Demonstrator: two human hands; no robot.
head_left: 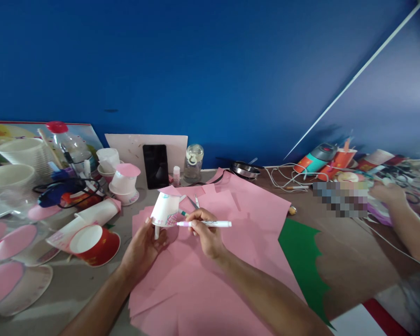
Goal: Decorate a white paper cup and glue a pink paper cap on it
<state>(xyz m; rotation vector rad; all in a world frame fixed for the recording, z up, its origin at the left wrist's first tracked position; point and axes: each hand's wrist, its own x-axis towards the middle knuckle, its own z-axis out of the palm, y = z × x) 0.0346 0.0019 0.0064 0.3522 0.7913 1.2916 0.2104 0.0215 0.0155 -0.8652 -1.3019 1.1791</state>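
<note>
My left hand (145, 242) holds an upside-down white paper cup (165, 210) near its rim. The cup bears pink and blue drawn marks, and a white stick shows below it. My right hand (205, 233) is closed on a white marker (217, 224), whose pink tip points left, at or close to the cup's lower right side. Both hands are above layered pink paper sheets (245, 252). Behind my right hand lie scissors (195, 201), partly hidden, and a green-marked pen (183, 213).
Decorated cups (124, 182), a red cup (95, 245) and a plastic bottle (68, 144) crowd the left. A black phone (156, 165) and a glass jar (193, 163) stand behind. Green paper (301, 256), cables and another person's arm (406, 219) are at right.
</note>
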